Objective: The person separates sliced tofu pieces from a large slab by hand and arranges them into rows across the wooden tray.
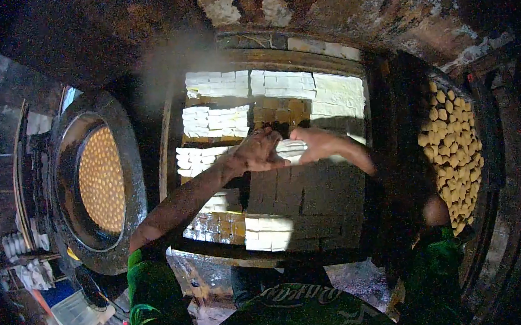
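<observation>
White blocks (292,150) sat clamped between your left fingers (266,141) and right fingers (311,137) — uneven squeezing could have split them.

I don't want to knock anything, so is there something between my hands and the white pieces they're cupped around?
Nothing visible is in the way. Your left hand and right hand seem to hold the white pieces directly, one from each side. Their undersides are hidden, so I can't tell about beneath.

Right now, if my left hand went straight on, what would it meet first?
Your left hand appears to touch the white pieces between it and the right hand, so they come first; depth is unclear.
</observation>
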Demonstrator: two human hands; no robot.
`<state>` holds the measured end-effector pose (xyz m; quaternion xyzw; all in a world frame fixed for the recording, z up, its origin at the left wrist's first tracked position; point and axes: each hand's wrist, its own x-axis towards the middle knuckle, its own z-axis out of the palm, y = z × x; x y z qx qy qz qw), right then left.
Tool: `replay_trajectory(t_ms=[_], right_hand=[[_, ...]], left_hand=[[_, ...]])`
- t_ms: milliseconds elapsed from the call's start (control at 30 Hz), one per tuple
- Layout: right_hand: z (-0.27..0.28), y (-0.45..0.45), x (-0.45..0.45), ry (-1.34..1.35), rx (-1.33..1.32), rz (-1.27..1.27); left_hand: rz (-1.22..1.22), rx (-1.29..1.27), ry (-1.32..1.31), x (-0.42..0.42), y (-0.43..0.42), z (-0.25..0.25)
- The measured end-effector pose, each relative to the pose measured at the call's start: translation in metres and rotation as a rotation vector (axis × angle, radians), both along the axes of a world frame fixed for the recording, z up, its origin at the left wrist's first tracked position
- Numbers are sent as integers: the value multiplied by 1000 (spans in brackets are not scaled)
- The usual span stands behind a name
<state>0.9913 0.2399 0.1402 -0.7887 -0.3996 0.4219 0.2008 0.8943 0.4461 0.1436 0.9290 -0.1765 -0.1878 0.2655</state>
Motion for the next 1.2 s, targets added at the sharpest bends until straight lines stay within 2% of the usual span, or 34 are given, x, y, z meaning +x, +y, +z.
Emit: replay_trajectory(t_ms=[33, 100, 133, 167, 200, 233, 267, 300, 367, 400, 433, 467, 500, 533, 567, 600, 667, 733, 767, 800, 833, 867, 933, 1000, 1033, 1067, 1100, 1133, 1200], right_hand=[[-10, -4, -5, -35, 97, -60], [-8, -8, -16, -70, 134, -58], [-12, -12, -22, -107, 172, -59], [-14, -17, -27, -106, 168, -57], [-10, -22, -34, -470, 150, 128], [-12, -29, -38, -834, 127, 316], [-13, -32, -39, -1198, 100, 507], [-11, -31, -37, -1199, 100, 507], [-9, -26, -34, -809, 55, 332], [-40, -24, -31, -641, 109, 138], [-43, -10, -29, -470, 160, -54], [-36, -12, -17, -234, 197, -43], [-6, -4, -6, 2, 230, -31], [-21, -6, 12, 54, 170, -81], [4, -3, 18, 117, 156, -57], [8, -2, 25, 148, 165, 9], [17, -2, 28, 181, 174, 75], [37, -1, 20, 282, 16, 147], [30, -4, 13, 260, 74, 128], [31, -1, 9, 154, -12, 207], [27, 0, 6, 48, -98, 283], [15, -6, -1, 76, 22, 224], [-3, -9, -15, 13, 103, 142], [-10, -12, -25, -59, 200, -30], [-16, -13, -26, -53, 198, -30], [-23, -15, -25, -59, 182, -60], [-18, -12, -23, -70, 165, -91], [-13, -8, -17, -124, -10, 31], [2, -2, -12, -96, -78, 74]], left_hand=[[1, -1, 1, -2, 0, -5], [-50, -46, -331, -9, 1, -24], [-47, -48, -328, -13, 0, -25], [-51, 45, -464, -18, -1, -25], [-56, 138, -598, -23, -3, -26], [-56, 134, -598, -29, -6, -37], [-60, 233, -760, -35, -10, -48], [-62, 334, -921, -37, -12, -48], [-97, 309, -940, -24, -7, -51], [-63, 211, -815, -18, -6, -51], [-28, 114, -690, -12, -7, -40], [21, 61, -394, -7, -4, -28], [28, 224, 8, 5, -6, 2], [87, 101, 40, 12, -3, 0], [143, -23, 71, 16, 0, -3], [141, -24, 72, 17, 1, -1], [106, -207, 65, 17, 3, 5], [53, -191, 125, 12, -1, 8], [2, -174, 182, 8, -4, 10], [-8, -158, 238, 3, -8, 30], [-32, -160, 168, 1, -8, 7], [-54, -159, 97, -2, -9, -16], [-27, -69, 185, -13, -11, -3], [124, -168, 19, -22, -14, -8], [174, -201, -35, -24, -14, -16], [139, -28, -180, -22, -11, -48], [152, 69, -233, -22, -12, -42], [167, 167, -284, -21, -13, -32], [169, 105, -270, -21, -14, -32]])
